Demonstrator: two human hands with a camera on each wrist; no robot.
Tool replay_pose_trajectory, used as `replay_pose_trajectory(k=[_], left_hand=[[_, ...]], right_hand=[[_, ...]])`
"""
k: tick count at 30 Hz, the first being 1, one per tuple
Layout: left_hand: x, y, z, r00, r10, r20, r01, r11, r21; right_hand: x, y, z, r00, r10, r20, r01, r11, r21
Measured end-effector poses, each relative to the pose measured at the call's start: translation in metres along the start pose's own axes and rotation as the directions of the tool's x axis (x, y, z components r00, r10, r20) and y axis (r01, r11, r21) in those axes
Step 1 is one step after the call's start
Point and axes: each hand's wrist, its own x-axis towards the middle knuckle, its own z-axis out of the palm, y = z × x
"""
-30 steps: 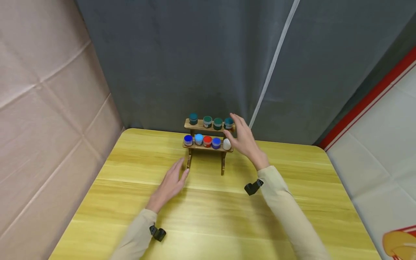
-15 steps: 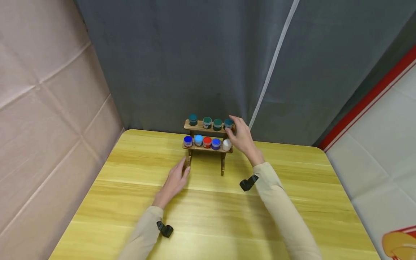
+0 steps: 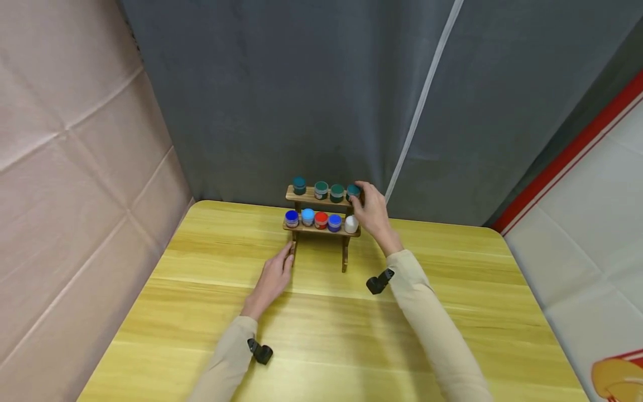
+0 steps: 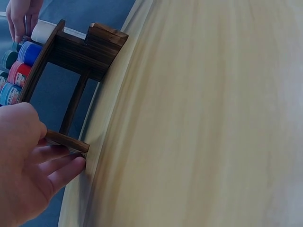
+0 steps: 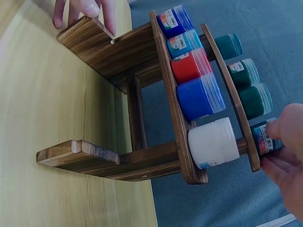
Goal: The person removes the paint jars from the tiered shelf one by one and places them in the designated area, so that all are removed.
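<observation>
Left hand [image 3: 271,277]: grips the left foot [image 4: 71,141] of the wooden rack [image 3: 321,231], with thumb and fingers on opposite sides; a second ago, more spread and a little nearer the worktop's near left corner.
Right hand [image 3: 374,215]: pinches the right-end teal jar [image 5: 261,137] between thumb and fingers; a second ago, held wide apart around that end, now drawn in onto the jar.
Wooden rack: stands near the far edge of the worktop [image 3: 321,352], between its far corners and slightly closer to the left one; in the same place as in the earlier frames.
Upper shelf [image 5: 232,101]: carries, from the left, a left-end teal jar [image 3: 299,186], a green jar [image 3: 321,190], a second green jar [image 3: 336,193] and the right-end teal jar, in unchanged order.
Lower shelf [image 5: 171,101]: carries, from the left, a dark blue jar [image 3: 291,218], a light blue jar [image 3: 308,216], a red jar [image 3: 321,220], a blue jar [image 3: 334,223] and, by the right end, a white jar [image 3: 351,224]; same line-up as before.
Sleeves: pale, each with a black wrist camera [image 3: 260,350]; both slightly shifted since a second ago, the left one inward.
Dark curtain [image 3: 301,100]: hangs beyond the worktop's far edge.
</observation>
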Motion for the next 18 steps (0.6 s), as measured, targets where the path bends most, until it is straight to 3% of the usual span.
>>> replay_pose_trajectory(k=[9, 18], left_hand=[[0.003, -0.002, 0.003, 0.998, 0.024, -0.065, -0.025, 1.000, -0.013], [0.001, -0.003, 0.002, 0.999, -0.009, -0.052, 0.007, 0.999, -0.035]], right_hand=[[0.001, 0.001, -0.003, 0.997, -0.036, -0.072, 0.036, 0.999, 0.001], [-0.002, 0.007, -0.014, 0.994, -0.013, -0.112, 0.014, 1.000, 0.010]])
